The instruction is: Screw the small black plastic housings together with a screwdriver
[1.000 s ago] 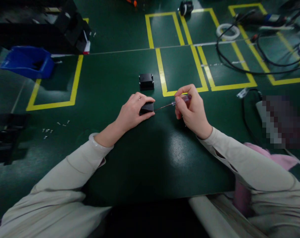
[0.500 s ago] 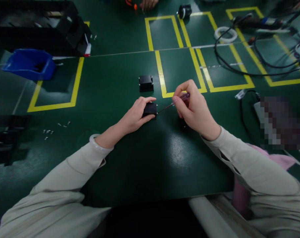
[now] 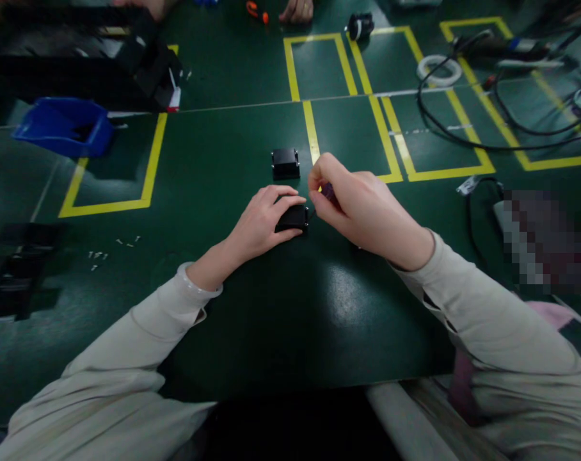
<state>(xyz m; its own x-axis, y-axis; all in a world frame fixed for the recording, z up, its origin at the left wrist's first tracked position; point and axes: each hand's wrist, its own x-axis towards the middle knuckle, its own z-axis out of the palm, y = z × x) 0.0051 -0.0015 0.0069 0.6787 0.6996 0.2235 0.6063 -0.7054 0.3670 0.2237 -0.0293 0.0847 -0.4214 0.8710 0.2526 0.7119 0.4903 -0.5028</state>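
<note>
My left hand (image 3: pixel 259 221) grips a small black box-shaped part (image 3: pixel 293 218) on the green table, thumb on the near side and fingers over the far side. Small bright screws show at the part's right end. In my right hand (image 3: pixel 362 205) is a screwdriver (image 3: pixel 327 191) with a dark purplish handle, closed in the fingers just right of that part. Its shaft is mostly hidden; whether the tip touches a screw I cannot tell. A second black part (image 3: pixel 285 163), with bright screws at its corners, sits just beyond my left hand. Something small and dark is mostly covered below my right hand.
Several loose screws (image 3: pixel 97 255) lie left, near a group of black parts (image 3: pixel 19 272). A blue bin (image 3: pixel 64 127) stands before a black rack (image 3: pixel 79 70). Cables (image 3: pixel 463 137) and a white ring (image 3: pixel 439 70) lie right. Another person's hand (image 3: pixel 297 10) rests at the far edge.
My right hand has moved left with the screwdriver, closer to the held part, and turned so the handle is more hidden. My left fingers have shifted slightly on the part.
</note>
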